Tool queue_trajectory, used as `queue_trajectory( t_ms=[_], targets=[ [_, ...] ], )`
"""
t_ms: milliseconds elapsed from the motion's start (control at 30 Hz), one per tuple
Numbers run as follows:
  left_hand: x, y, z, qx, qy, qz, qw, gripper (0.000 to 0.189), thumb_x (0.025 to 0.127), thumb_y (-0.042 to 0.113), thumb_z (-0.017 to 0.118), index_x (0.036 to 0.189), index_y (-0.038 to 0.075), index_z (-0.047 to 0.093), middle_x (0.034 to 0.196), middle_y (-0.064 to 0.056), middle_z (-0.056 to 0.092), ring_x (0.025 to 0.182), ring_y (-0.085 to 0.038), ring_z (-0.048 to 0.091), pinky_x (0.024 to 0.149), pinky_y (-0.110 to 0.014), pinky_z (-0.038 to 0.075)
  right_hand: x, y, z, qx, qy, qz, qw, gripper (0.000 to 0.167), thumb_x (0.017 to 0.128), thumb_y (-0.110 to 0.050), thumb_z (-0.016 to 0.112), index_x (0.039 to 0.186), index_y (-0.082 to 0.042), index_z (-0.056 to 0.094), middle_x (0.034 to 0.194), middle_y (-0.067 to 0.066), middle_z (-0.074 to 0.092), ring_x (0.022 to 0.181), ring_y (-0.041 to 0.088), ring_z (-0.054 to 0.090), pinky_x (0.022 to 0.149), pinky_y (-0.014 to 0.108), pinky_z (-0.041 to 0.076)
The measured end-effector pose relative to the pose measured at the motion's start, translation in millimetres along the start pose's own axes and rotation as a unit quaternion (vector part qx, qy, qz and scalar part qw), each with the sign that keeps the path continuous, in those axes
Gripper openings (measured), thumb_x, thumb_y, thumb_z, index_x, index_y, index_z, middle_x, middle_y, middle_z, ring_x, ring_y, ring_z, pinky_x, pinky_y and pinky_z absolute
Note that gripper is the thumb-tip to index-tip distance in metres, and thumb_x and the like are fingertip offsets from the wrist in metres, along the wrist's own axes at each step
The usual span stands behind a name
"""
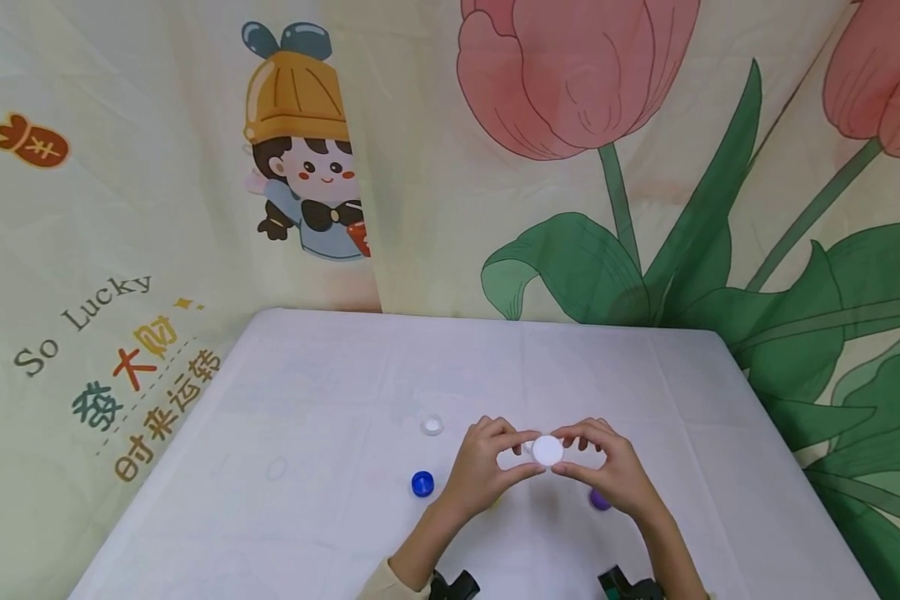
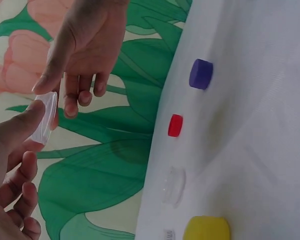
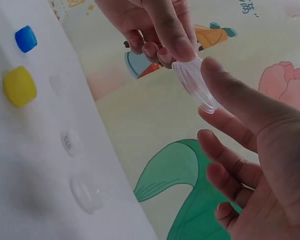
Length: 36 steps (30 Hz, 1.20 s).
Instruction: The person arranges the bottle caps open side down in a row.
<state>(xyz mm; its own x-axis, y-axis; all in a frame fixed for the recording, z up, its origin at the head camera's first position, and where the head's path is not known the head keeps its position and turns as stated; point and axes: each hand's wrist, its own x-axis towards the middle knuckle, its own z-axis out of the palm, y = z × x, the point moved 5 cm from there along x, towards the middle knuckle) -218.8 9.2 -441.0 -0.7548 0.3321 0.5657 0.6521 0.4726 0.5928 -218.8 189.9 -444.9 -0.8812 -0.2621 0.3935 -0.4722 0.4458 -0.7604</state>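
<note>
Both hands hold one round, whitish translucent cap (image 1: 547,451) between them, raised above the table. My left hand (image 1: 477,467) pinches its left side between thumb and forefinger. On the opposite side my right hand (image 1: 611,467) has its thumb and forefinger at the rim in the same pinch. Fine ridges show on the rim of this cap (image 3: 194,84) in the right wrist view. The other fingers of each hand stay loosely bent, away from the cap.
On the white-covered table (image 1: 330,375) lie a blue cap (image 1: 422,483), a purple cap (image 1: 599,500), a yellow cap (image 3: 20,86), a red cap (image 2: 175,125) and several clear caps, one a clear cap (image 1: 432,425) at the back left. A printed cloth (image 1: 435,208) hangs behind.
</note>
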Motion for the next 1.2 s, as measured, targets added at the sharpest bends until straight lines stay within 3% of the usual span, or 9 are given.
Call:
queue_trajectory(
  t_ms=[200,367,500,700,867,1200],
  targets=[
    [-7.8,-16.4,20.1,0.074,-0.068,-0.033,0.9944,0.039,0.070,0.041,0.077,0.101,0.018,0.073,0.070,0.010,0.051,0.070,-0.005,0.038,0.065,-0.020,0.030,-7.3,35.7,13.2,-0.025,-0.047,0.050,0.9973,0.034,0.068,-0.036,0.080,0.098,-0.028,0.068,0.089,-0.012,0.060,0.083,0.019,0.049,0.066,0.031,0.040],
    [-14.6,-25.3,37.9,0.147,-0.112,-0.024,0.9825,0.037,0.069,0.043,0.078,0.096,0.020,0.074,0.066,0.012,0.049,0.068,-0.005,0.038,0.063,-0.020,0.030,-13.5,50.3,22.8,-0.068,-0.090,0.056,0.9920,0.037,0.067,-0.047,0.077,0.096,-0.026,0.069,0.085,-0.010,0.059,0.081,0.017,0.052,0.069,0.035,0.041],
    [-19.3,-29.1,48.2,0.187,-0.134,-0.019,0.9731,0.034,0.066,0.042,0.080,0.092,0.021,0.075,0.063,0.014,0.045,0.066,-0.005,0.037,0.062,-0.021,0.028,-17.2,59.0,29.7,-0.104,-0.113,0.059,0.9864,0.037,0.066,-0.048,0.077,0.094,-0.024,0.069,0.083,-0.010,0.058,0.078,0.013,0.050,0.072,0.035,0.037],
    [-22.5,-33.4,57.0,0.223,-0.171,-0.037,0.9588,0.035,0.064,0.043,0.081,0.091,0.022,0.076,0.062,0.014,0.045,0.069,-0.008,0.041,0.063,-0.023,0.029,-21.4,64.1,38.2,-0.136,-0.124,0.059,0.9811,0.034,0.064,-0.040,0.082,0.091,-0.024,0.070,0.080,-0.013,0.056,0.078,0.007,0.043,0.072,0.033,0.034],
    [-24.7,-35.2,61.0,0.244,-0.186,-0.041,0.9510,0.036,0.062,0.043,0.081,0.090,0.022,0.076,0.062,0.012,0.045,0.068,-0.009,0.041,0.062,-0.024,0.028,-23.7,66.1,45.0,-0.163,-0.124,0.063,0.9767,0.033,0.062,-0.036,0.083,0.089,-0.024,0.070,0.079,-0.014,0.055,0.077,0.005,0.043,0.073,0.034,0.034],
    [-28.6,-38.4,64.1,0.250,-0.188,-0.044,0.9489,0.037,0.062,0.043,0.082,0.092,0.022,0.076,0.061,0.012,0.044,0.065,-0.008,0.037,0.061,-0.024,0.027,-24.0,62.6,47.5,-0.186,-0.130,0.056,0.9724,0.034,0.062,-0.034,0.084,0.089,-0.020,0.070,0.080,-0.012,0.055,0.078,0.007,0.044,0.073,0.035,0.035]
  ],
)
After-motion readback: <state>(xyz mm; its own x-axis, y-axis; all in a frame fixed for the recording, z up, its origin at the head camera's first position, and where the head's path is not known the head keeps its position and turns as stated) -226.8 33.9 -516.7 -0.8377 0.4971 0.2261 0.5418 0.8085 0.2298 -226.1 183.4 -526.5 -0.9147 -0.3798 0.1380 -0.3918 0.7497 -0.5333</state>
